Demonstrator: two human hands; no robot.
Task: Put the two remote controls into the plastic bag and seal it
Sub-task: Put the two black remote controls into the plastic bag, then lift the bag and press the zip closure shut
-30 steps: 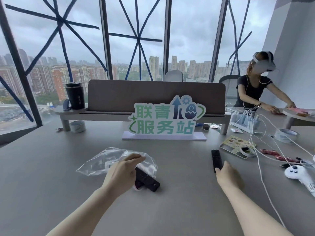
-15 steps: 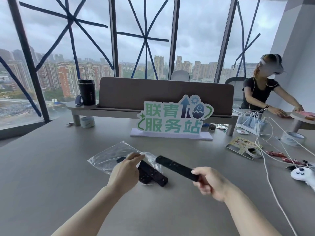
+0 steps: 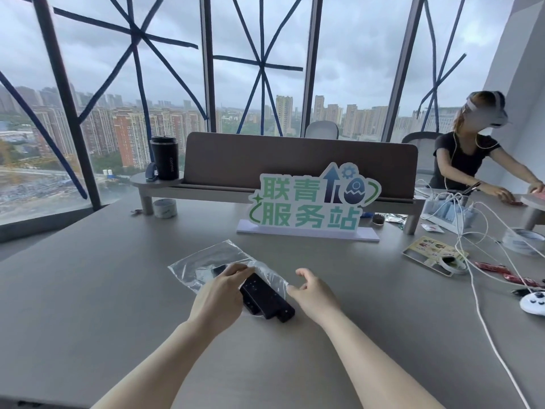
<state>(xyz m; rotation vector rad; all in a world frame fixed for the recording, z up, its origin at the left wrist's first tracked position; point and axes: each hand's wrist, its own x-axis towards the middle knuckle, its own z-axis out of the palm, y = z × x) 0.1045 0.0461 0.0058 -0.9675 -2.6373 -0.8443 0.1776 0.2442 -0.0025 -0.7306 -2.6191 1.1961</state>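
A clear plastic bag (image 3: 206, 261) lies flat on the grey table (image 3: 88, 290), its mouth toward me. Two black remote controls (image 3: 267, 299) lie side by side, their far ends inside the bag's mouth and their near ends sticking out. My left hand (image 3: 219, 293) rests on the bag's mouth edge, fingertips pinching the plastic beside the remotes. Just right of the remotes, at the bag's right corner, hovers my right hand (image 3: 312, 293), fingers spread and holding nothing.
A green-lettered sign (image 3: 312, 202) stands behind the bag, before a brown desk divider (image 3: 295, 160). A black tumbler (image 3: 164, 157) sits on the shelf at left. White cables (image 3: 477, 276), tape rolls, packets and a white controller (image 3: 533, 302) crowd the right. A person with a headset works at far right.
My right hand carried the second remote leftward, laid it beside the first in the bag's mouth, and let go. My left hand stayed at the bag.
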